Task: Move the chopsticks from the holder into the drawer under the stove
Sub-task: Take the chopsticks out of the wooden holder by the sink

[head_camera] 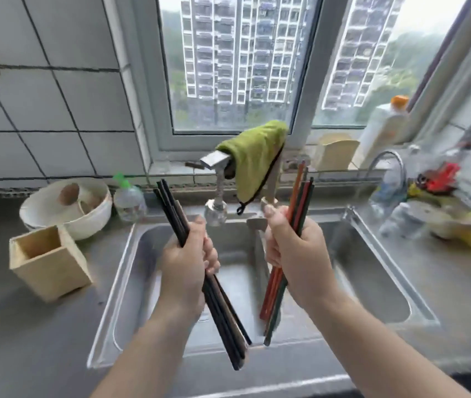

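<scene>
Item: left hand [184, 265], fingers wrapped into a fist, is gripping a bundle of black chopsticks [175, 214] at mid-length, the sticks slanting up and away to its left and down toward the person. Item: right hand [294, 257], likewise curled tight, is clasping a bundle of red and dark green chopsticks [298, 191], their upper ends rising beyond the knuckles and their lower ends angling down toward the black bundle. Both hands are hovering over a steel double sink [372, 285], near each other but apart. Item: wooden holder [49, 262], square, open-topped, is standing on the grey counter well out to the left of the left hand; no sticks are showing in it. Beyond it, white bowls [65, 208] are sitting stacked, with a clear bottle with a green cap [129, 201] beside them. Straight ahead of the hands, a faucet [215, 165] is carrying a green cloth [257, 156] draped over it, partly masking the tap body. Beyond the right hand, a white bottle with an orange cap [383, 130] and a cream container [336, 152] are standing on the window sill; bottles and yellow and red clutter are crowding the counter to the far right. Labels: print too blurred to read.
</scene>
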`<state>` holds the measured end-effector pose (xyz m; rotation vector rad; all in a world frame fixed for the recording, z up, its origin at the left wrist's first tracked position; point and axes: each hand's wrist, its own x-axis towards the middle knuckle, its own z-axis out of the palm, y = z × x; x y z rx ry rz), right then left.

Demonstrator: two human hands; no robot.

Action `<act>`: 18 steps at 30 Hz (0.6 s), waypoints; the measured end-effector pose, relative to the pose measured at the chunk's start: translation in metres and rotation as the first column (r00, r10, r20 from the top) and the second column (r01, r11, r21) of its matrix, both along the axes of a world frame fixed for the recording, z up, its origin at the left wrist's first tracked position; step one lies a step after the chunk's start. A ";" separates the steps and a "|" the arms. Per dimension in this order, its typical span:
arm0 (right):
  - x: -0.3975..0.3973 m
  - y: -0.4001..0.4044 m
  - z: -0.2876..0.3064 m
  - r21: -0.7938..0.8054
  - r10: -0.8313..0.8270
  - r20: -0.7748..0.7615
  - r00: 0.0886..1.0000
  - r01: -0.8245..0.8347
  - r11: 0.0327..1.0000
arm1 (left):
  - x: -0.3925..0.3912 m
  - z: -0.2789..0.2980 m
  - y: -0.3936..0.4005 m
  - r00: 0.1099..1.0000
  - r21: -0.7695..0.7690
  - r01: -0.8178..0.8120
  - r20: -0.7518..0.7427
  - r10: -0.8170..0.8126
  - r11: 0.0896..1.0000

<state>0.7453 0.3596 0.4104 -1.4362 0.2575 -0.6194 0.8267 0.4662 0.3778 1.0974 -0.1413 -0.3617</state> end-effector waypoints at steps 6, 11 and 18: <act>-0.142 -0.060 -0.020 -0.011 -0.282 -0.111 0.953 0.283 0.959 | -0.113 -0.022 -0.083 0.958 0.004 0.283 -0.037 -0.283 0.959; -0.244 -0.103 -0.038 0.024 -0.525 -0.205 0.826 0.540 0.841 | -0.196 -0.036 -0.151 0.853 0.037 0.520 -0.075 -0.516 0.853; -0.356 -0.151 -0.065 0.103 -0.746 -0.280 0.604 0.792 0.602 | -0.298 -0.052 -0.243 0.621 0.078 0.783 -0.154 -0.768 0.618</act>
